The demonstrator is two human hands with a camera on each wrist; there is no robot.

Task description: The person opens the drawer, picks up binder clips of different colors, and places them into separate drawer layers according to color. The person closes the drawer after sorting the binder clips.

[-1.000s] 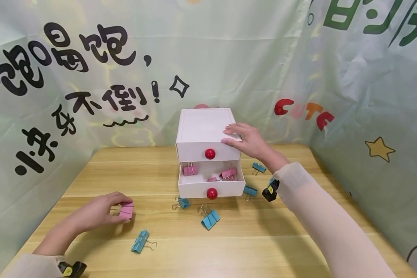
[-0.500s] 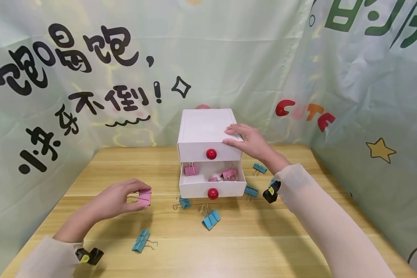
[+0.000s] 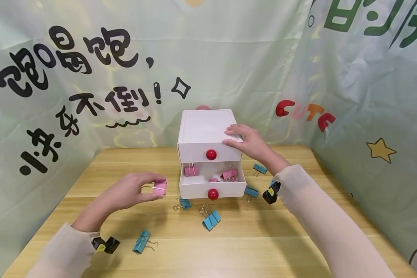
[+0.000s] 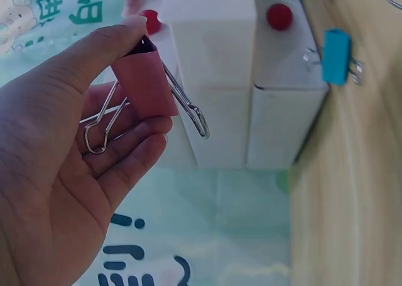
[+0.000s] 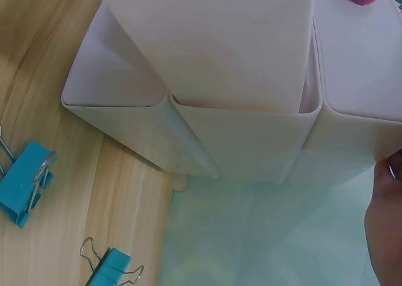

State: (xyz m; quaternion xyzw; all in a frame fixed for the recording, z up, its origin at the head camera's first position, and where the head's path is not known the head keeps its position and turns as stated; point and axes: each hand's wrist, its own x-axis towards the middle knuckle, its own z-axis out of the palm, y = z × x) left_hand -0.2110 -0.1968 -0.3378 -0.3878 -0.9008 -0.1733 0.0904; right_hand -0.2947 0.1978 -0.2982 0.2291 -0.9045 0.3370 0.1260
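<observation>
My left hand (image 3: 130, 191) pinches a pink binder clip (image 3: 160, 187) between thumb and fingers, above the table and left of a white drawer box (image 3: 206, 125). In the left wrist view the pink clip (image 4: 146, 83) shows both wire handles spread. My right hand (image 3: 251, 143) rests with relaxed fingers on the box's top right edge; only part of that hand (image 5: 386, 220) shows in the right wrist view. A drawer with a red knob (image 3: 213, 194) is pulled out below and holds several pink clips (image 3: 191, 170). The drawer above it is closed.
Blue binder clips lie around the box: one at front left (image 3: 141, 242), one before the drawer (image 3: 212, 220), one by its left corner (image 3: 185, 203), others to its right (image 3: 251, 191). A printed cloth (image 3: 229, 54) hangs behind the table (image 3: 180, 251).
My left hand has moved right and upward with the pink clip, from over the table's left side toward the open drawer. My right hand has stayed on the box.
</observation>
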